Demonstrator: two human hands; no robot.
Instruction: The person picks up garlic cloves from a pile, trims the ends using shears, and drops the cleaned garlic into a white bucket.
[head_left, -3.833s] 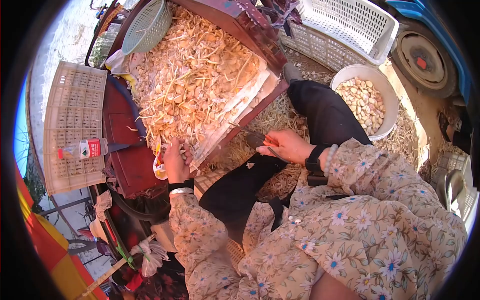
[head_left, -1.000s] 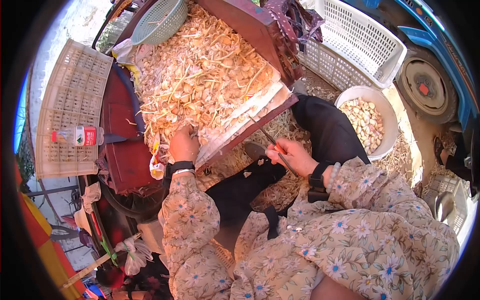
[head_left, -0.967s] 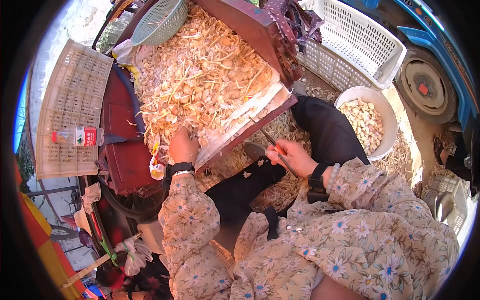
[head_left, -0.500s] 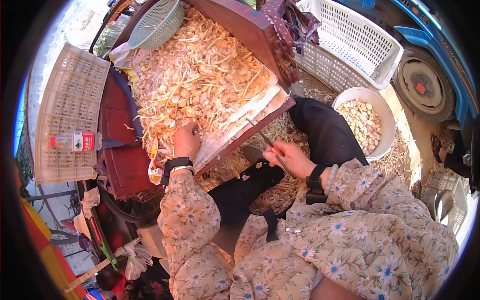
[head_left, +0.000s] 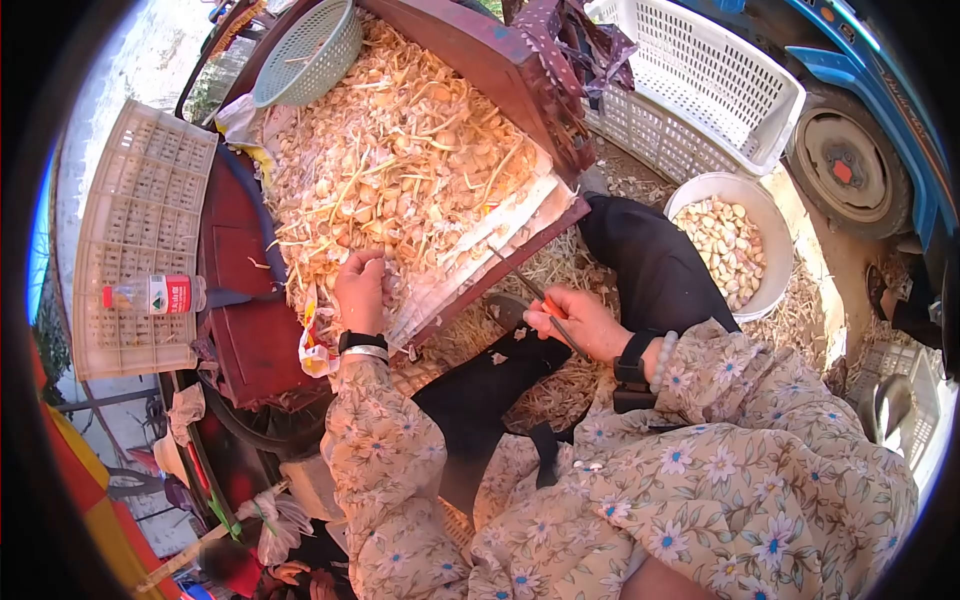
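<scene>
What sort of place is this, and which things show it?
Probably an outdoor work yard for garlic: a heap of husks and stalks, a white bucket of cloves, and a vehicle wheel.

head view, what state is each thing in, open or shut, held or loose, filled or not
garlic heap, loose, spread out
left hand, curled at the heap's edge, grip unclear
right hand, closed on the tool
tool, held, tip pointing toward the heap
bucket, open, partly filled with cloves
bottle, capped
white crate, open-topped
green basket, open-topped
</scene>
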